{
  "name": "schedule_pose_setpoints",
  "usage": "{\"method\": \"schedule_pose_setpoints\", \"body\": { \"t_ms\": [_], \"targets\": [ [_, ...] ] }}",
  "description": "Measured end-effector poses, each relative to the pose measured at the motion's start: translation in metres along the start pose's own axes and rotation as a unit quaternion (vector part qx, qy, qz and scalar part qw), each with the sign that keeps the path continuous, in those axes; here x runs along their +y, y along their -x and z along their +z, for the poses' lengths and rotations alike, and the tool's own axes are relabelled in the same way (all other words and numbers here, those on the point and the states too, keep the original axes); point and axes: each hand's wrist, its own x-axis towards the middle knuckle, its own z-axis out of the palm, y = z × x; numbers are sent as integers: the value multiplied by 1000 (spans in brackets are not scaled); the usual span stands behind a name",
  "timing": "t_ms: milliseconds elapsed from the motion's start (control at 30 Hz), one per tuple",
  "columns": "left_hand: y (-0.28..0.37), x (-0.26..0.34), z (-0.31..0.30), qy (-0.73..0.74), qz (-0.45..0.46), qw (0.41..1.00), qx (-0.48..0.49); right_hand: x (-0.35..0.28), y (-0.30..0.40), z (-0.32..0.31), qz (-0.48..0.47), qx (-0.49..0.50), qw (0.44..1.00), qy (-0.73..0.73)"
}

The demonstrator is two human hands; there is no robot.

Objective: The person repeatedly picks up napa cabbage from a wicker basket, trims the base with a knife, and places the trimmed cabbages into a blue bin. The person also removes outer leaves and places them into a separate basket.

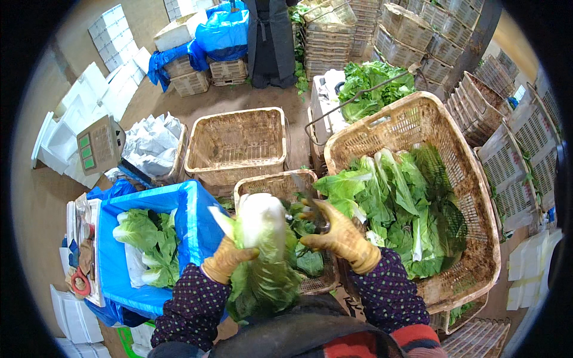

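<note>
My left hand (228,262), in a yellow glove, grips a leafy Chinese cabbage (266,255) with its white stem end pointing away from me. My right hand (347,239), gloved alike, holds a knife (304,190) beside the cabbage; the blade is blurred and its handle partly hidden by the fingers. Under both hands sits a plastic crate (255,179) with loose green leaves (310,262). On the left, a box lined with blue plastic (197,232) contains several cabbages (141,228). A large dirty crate (481,250) on the right holds more cabbages (394,192).
A scale display (100,145) stands beyond the blue-lined box. Farther off are a stained crate (235,165), white plastic sheeting (152,143) and a pile of leafy greens (374,89). A person in dark clothing (271,44) stands at the back near stacked crates (329,49).
</note>
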Motion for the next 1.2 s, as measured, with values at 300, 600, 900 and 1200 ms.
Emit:
{"method": "schedule_pose_setpoints", "body": {
  "t_ms": [300, 600, 900, 1200],
  "targets": [
    [15, 22, 34, 287, -124, 949, 49, 25, 15, 9, -11, -139, 968, -207],
    [-8, -16, -29, -156, -186, 917, 315, 48, 34, -58, 51, 179, 968, -170],
    [-52, -12, 87, -482, 221, 846, 61, 21, -3, 5, -44, 215, 971, -90],
    [9, -29, -31, 230, -51, 971, -38, 32, -15, -60, 55, 237, 970, 29]
  ]
}}
